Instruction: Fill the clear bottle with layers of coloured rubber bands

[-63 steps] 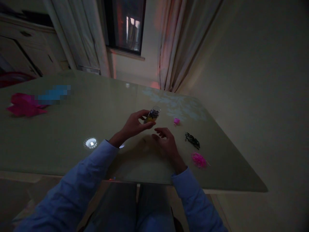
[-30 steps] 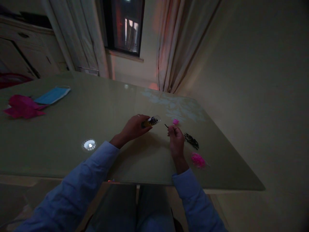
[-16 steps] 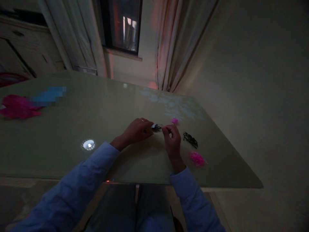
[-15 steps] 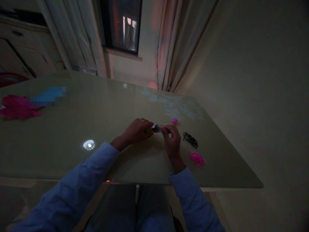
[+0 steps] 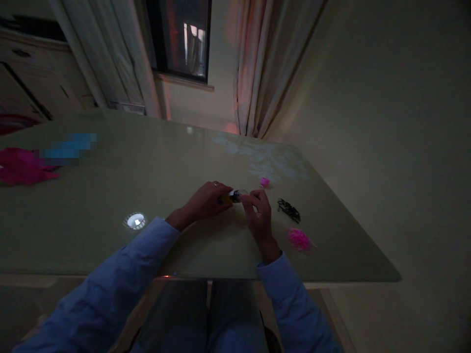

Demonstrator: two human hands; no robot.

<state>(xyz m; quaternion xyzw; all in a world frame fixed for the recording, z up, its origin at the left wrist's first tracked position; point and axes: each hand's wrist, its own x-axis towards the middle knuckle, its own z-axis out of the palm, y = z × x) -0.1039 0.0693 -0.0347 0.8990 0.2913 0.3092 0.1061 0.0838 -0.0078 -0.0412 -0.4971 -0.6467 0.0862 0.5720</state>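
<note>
My left hand (image 5: 209, 200) is wrapped round a small clear bottle (image 5: 243, 192) that lies on its side, its open end facing right. Yellow and white show on its wall, and something dark is inside. My right hand (image 5: 258, 213) is curled at the bottle's mouth, a fingertip at or just inside the opening. Whatever those fingers may pinch is too small to make out. Just beyond the right hand sits a small pink cap-like piece (image 5: 264, 182). To its right lie a tangle of thin black strands or bands (image 5: 289, 210) and a similar pink tangle (image 5: 299, 239).
The glossy greenish table (image 5: 147, 250) reaches its right edge beyond the tangles. Crumpled pink material (image 5: 22, 166) and a blurred-out blue item (image 5: 69, 147) lie at the far left. A round light reflection shows left of my forearm. Behind stand curtains (image 5: 253, 73) and a window.
My right fingers have shifted slightly at the bottle's mouth, and less dark material shows near its open end. The left hand keeps its hold. The whole view has shifted a little.
</note>
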